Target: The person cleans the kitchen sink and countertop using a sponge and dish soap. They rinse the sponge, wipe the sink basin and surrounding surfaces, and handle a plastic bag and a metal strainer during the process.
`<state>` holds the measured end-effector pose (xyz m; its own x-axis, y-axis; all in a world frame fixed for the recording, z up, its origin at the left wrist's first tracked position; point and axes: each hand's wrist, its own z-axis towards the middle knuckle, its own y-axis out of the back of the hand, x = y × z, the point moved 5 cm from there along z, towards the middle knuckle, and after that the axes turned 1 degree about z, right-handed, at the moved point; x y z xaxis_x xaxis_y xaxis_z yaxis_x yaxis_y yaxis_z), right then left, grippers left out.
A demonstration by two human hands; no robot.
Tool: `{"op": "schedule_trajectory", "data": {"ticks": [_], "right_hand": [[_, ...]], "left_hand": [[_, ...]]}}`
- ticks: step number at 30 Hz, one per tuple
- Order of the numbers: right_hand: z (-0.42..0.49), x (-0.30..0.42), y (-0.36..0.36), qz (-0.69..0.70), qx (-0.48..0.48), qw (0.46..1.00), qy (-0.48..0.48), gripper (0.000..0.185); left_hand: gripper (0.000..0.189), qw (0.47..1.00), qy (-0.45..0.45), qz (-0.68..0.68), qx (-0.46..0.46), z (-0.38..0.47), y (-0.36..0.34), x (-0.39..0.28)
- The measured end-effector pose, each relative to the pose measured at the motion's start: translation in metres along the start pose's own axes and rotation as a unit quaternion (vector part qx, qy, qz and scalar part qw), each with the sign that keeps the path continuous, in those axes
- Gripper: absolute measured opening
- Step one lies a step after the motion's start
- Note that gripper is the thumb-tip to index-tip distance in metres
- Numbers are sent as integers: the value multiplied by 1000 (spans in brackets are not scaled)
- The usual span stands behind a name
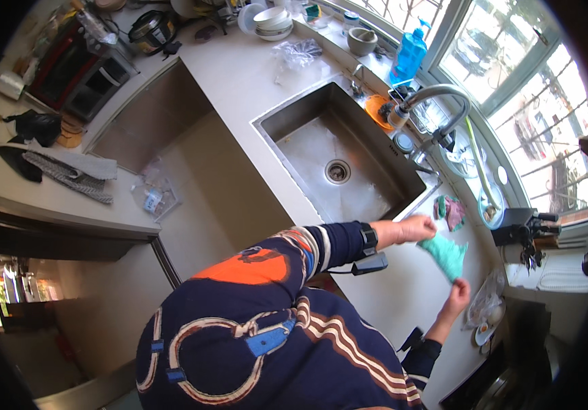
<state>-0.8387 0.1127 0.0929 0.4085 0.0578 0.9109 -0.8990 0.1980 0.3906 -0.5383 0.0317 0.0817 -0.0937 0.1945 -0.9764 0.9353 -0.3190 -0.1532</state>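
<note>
A mint-green cloth (446,256) is stretched in the air above the light countertop. My left hand (418,228) pinches its upper left corner, close to the sink's near right corner. At the cloth's lower end, my right hand (459,292) grips another corner. Just beyond my left hand, a crumpled purple and green cloth (450,211) lies on the counter. The stainless steel sink (299,148) is to the left of my hands, with a drain (337,171) in its floor and no standing water that I can make out.
A curved faucet (442,92) rises behind the sink, near a blue pump bottle (409,54) and an orange dish (377,110). A knife block (517,228) and a clear plastic bag (486,300) stand along the right side. Stacked bowls (273,23) sit at the far left.
</note>
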Motion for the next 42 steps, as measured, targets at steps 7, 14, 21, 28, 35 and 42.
{"op": "schedule_trajectory", "data": {"ticks": [7, 14, 21, 28, 35, 42], "right_hand": [[-30, -154, -11, -280, -28, 946, -162, 31], [5, -99, -60, -357, -9, 924, -135, 27], [-29, 68, -220, -386, -24, 918, 83, 36], [-53, 209, -470, -326, 158, 919, 156, 26], [-56, 330, -629, -329, 176, 873, 314, 27], [-1, 364, -761, -301, 189, 886, 299, 31]], "left_hand": [[50, 979, 91, 179, -17, -65, 55, 71], [36, 970, 143, 53, -190, -229, 225, 50], [36, 894, 144, 25, -423, -428, 443, 56], [41, 784, 62, 56, -615, -621, 619, 42], [61, 694, 83, 140, -701, -702, 741, 11], [72, 619, 54, 357, -698, -657, 877, -59]]}}
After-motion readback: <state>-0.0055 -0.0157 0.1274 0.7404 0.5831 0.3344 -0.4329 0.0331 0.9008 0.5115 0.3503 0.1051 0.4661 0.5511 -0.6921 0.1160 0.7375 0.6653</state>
